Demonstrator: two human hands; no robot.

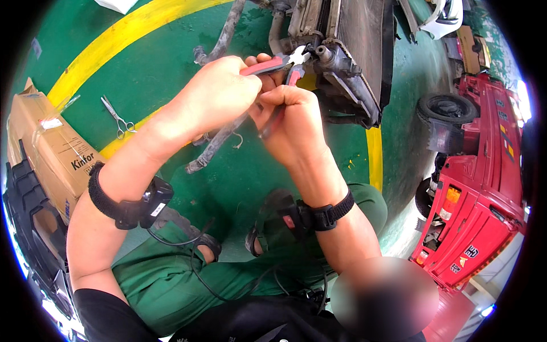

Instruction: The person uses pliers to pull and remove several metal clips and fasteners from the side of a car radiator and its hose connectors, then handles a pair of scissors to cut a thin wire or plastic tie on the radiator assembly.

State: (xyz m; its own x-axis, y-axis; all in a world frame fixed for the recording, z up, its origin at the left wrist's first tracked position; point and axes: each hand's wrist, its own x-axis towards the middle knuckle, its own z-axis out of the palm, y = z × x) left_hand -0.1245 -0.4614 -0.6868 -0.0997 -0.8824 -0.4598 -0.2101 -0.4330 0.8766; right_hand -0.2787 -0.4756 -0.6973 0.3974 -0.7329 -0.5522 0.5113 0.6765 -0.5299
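Red-handled cutting pliers (298, 55) are spread between my two hands, their bright jaws against a small black part by the radiator's pipe stub. My left hand (219, 85) is closed round one handle. Around the other handle is my right hand (296, 117), its fingers partly hidden behind the tool. Just beyond the jaws stands the finned radiator assembly (362, 34), with a dark plastic end tank (345, 74) facing me. A worn grey hose (225, 37) runs from the far side, and another dirty hose piece (208, 154) shows below my wrists.
Scissors (118, 118) lie on the green floor (188, 182) at left, near a cardboard box (54, 142) and black plastic parts (28, 199). Yellow lines (114, 54) cross the floor. On the right stand a red truck (473, 205) and a tyre (448, 108).
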